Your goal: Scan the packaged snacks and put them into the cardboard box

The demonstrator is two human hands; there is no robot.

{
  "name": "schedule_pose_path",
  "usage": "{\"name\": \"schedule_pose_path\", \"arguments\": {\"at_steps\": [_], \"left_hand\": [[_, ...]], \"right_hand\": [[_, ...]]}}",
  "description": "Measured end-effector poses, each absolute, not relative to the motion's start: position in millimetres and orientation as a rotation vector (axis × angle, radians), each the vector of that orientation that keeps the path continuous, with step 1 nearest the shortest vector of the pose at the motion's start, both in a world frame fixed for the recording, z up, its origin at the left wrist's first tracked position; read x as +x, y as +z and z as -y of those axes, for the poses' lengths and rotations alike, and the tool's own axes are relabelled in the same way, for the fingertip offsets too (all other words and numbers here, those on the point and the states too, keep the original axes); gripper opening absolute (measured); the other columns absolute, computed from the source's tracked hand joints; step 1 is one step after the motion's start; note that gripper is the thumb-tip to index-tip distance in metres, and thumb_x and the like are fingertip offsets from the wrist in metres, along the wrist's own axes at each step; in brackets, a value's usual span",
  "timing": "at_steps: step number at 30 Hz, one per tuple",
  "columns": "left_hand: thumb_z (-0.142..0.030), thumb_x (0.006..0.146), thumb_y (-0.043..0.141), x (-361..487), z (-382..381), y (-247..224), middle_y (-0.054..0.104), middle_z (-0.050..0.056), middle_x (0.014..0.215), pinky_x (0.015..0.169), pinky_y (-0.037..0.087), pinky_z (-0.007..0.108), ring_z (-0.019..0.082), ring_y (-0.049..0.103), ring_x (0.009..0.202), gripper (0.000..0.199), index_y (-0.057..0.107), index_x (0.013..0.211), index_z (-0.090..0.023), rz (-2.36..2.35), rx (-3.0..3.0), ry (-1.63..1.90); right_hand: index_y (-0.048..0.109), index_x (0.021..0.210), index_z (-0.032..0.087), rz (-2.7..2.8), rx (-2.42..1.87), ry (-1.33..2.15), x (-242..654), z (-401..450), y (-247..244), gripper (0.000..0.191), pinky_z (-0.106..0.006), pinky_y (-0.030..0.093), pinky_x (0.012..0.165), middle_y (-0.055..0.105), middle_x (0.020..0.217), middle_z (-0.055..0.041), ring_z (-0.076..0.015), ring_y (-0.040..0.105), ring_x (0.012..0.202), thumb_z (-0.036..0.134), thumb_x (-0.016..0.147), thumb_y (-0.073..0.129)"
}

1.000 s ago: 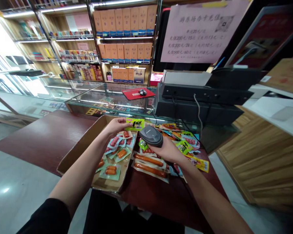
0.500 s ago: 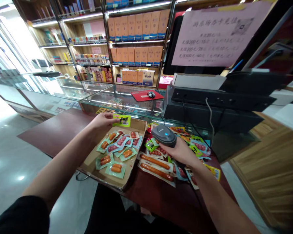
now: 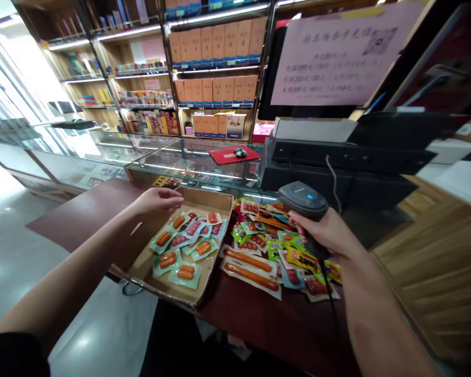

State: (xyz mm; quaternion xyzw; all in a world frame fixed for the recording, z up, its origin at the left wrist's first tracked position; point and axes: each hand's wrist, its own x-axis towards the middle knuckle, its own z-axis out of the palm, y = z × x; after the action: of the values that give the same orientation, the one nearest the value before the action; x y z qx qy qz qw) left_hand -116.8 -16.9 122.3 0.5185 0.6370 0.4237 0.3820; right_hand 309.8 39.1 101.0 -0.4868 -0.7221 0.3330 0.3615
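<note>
My left hand (image 3: pixel 160 201) hovers over the back left of a shallow cardboard box (image 3: pixel 140 266), fingers loosely bent, with no packet showing in them. Several small sealed sausage packets (image 3: pixel 186 273) lie inside the box. My right hand (image 3: pixel 325 230) is wrapped around the handle of a dark grey barcode scanner (image 3: pixel 303 200), its blue light lit and its cable hanging down. Below and left of the scanner spreads a pile of packaged snacks (image 3: pixel 255 242), with two long sausages (image 3: pixel 251 272) in clear wrap at its front.
A dark red tabletop (image 3: pixel 235 309) bears the box and the pile. Behind it stands a glass counter (image 3: pixel 160 157) with a mouse (image 3: pixel 240 152) on a red mat. A monitor with a pink paper sign (image 3: pixel 333 63) rises at the right. Shelves of orange boxes (image 3: pixel 220 44) line the back.
The yellow-green packet that was in my left hand is out of sight. My left hand has shifted slightly. My right hand has moved the scanner right and up, uncovering more of the pile.
</note>
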Motion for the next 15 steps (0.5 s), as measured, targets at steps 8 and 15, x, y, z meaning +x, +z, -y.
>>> {"name": "schedule_pose_path", "arguments": {"at_steps": [8,15], "left_hand": [[-0.039,0.068,0.075,6.1,-65.7,88.2,0.072,0.007,0.076,0.066,0.05,0.029,0.02,0.064,0.068,0.026,0.076,0.081,-0.017,-1.552,1.913,0.873],[-0.023,0.081,0.058,80.3,-115.5,68.5,0.069,0.016,0.104,0.088,0.044,0.035,0.029,0.06,0.102,0.027,0.074,0.101,-0.015,-1.593,2.725,0.328]], "right_hand": [[0.06,0.057,0.019,1.894,-1.229,0.849,313.4,-31.4,113.6,0.038,-0.029,0.044,0.05,0.058,0.046,-0.0015,-0.0139,0.051,0.043,0.049,0.08,0.062],[0.065,0.068,0.018,1.875,-1.243,0.803,315.4,-27.0,121.4,0.026,-0.03,0.045,0.055,0.06,0.049,-0.0006,-0.0151,0.054,0.045,0.042,0.078,0.064]]}}
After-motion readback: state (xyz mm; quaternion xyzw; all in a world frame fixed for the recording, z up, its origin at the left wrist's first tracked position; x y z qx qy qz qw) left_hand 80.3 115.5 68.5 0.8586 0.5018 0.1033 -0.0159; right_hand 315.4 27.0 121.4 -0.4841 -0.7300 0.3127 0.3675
